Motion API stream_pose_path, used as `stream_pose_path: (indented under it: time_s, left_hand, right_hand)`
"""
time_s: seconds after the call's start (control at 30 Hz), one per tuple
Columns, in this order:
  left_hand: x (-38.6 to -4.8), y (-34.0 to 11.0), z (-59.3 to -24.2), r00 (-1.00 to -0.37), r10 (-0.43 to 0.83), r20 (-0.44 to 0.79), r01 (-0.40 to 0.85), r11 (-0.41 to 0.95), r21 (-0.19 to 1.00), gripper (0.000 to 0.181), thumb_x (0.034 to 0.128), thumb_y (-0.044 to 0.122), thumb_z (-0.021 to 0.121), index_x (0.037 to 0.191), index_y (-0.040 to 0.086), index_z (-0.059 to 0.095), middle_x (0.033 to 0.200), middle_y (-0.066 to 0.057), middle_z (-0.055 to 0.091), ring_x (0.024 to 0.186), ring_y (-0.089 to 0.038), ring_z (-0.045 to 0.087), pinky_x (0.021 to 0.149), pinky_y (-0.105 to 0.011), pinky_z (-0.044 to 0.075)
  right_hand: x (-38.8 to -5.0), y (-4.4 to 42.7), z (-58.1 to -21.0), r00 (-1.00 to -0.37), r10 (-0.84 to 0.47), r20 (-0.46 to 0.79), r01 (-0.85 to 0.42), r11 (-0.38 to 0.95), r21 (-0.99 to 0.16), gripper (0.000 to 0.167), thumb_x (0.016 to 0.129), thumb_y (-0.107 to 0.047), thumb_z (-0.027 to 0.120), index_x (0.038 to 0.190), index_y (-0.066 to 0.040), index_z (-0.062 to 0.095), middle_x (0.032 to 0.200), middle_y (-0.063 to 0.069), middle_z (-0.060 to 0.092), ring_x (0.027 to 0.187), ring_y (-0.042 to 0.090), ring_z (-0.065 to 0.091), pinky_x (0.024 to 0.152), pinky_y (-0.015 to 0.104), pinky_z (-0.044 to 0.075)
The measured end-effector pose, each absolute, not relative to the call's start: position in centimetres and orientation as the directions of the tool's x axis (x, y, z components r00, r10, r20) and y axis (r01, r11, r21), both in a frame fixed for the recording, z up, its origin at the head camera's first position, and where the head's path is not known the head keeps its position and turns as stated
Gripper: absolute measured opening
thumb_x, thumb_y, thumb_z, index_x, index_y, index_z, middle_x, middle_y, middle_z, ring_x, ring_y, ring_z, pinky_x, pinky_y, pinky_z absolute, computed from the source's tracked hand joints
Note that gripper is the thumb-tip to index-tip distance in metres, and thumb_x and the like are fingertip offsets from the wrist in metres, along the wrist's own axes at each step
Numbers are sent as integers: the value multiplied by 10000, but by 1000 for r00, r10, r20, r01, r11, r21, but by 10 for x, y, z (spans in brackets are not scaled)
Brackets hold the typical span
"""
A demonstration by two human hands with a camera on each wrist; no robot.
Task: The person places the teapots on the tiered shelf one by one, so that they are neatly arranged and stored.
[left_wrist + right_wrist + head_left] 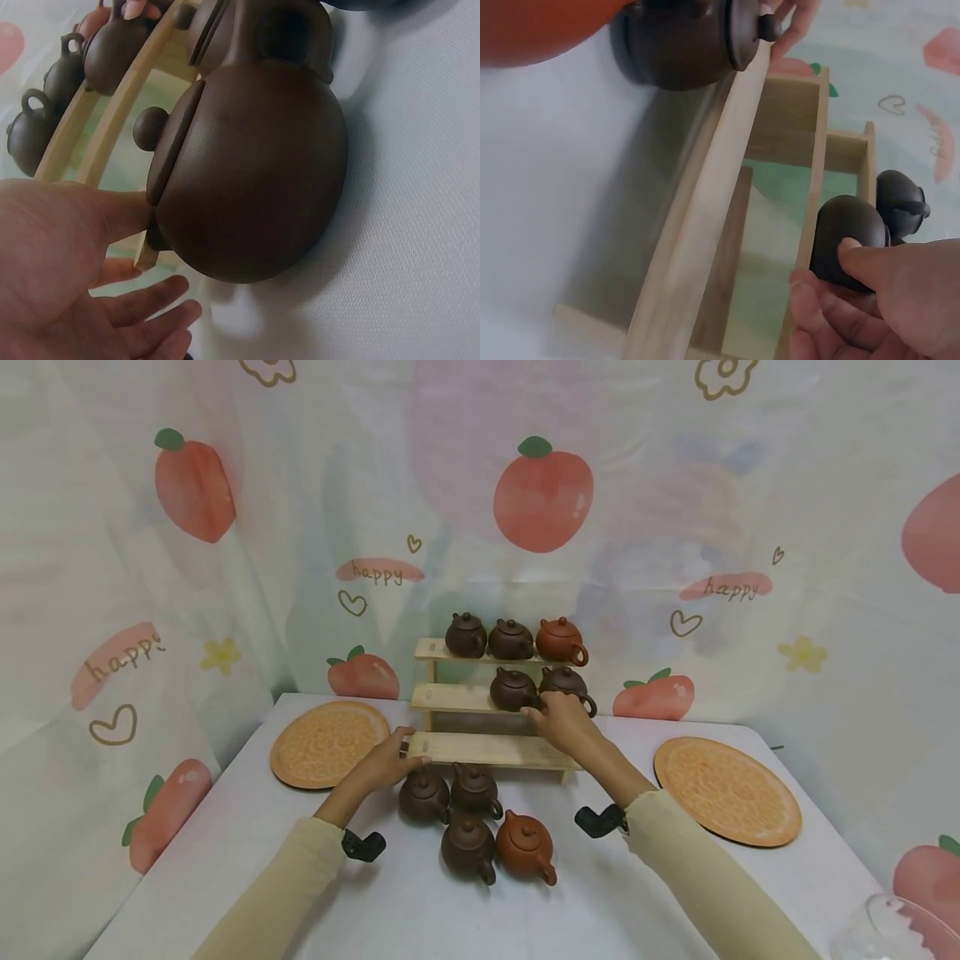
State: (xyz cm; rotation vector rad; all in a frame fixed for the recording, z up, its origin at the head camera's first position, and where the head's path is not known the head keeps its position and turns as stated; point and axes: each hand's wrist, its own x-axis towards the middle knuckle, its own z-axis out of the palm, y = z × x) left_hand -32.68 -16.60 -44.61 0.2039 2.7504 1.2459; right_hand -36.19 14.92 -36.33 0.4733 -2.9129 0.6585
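My right hand (pixel 567 723) is at the middle shelf, its thumb and fingers around the handle side of a dark brown teapot (pixel 512 690); the handle is mostly hidden. Just behind that hand another dark teapot (pixel 564 680) sits on the same shelf. At the left end of the wooden three-step rack (pixel 480 748), my left hand (pixel 381 765) grips the bottom board between thumb and index finger. In the left wrist view, a dark teapot (pixel 255 172) on the table partly covers the thumb tip, and the other fingers hang loose.
Two dark teapots and one reddish-brown teapot (pixel 561 641) stand on the top shelf. In front of the rack are dark teapots (pixel 468 846) and a reddish-brown one (pixel 525 846). Orange round mats (pixel 330 745) lie on both sides. A clear container (pixel 885 931) stands at the near right corner.
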Motion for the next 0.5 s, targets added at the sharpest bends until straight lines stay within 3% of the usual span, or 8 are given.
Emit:
stream_pose_path:
  time_s: [0.3, 0.5]
  left_hand:
    - [-328, -166, -447, -986, 158, -54, 64, 656, 752, 659, 1052, 278, 680, 1557, -13, 372, 1434, -328, 568, 1330, -470, 569, 1065, -588, 487]
    - [-326, -166, -445, -986, 160, -53, 64, 647, 760, 663, 1050, 284, 684, 1554, -18, 375, 1434, -331, 566, 1336, -473, 563, 1069, -588, 483]
  right_hand:
    - [-327, 171, -376, -929, -360, 82, -362, 843, -398, 305, 1052, -267, 673, 926, 3, 739, 695, 59, 681, 632, 171, 628, 630, 356, 508]
    - [-281, 181, -389, -909, -391, -146, -294, 848, -441, 386, 1047, -394, 663, 886, -46, 704, 690, 63, 687, 622, 154, 608, 600, 320, 494]
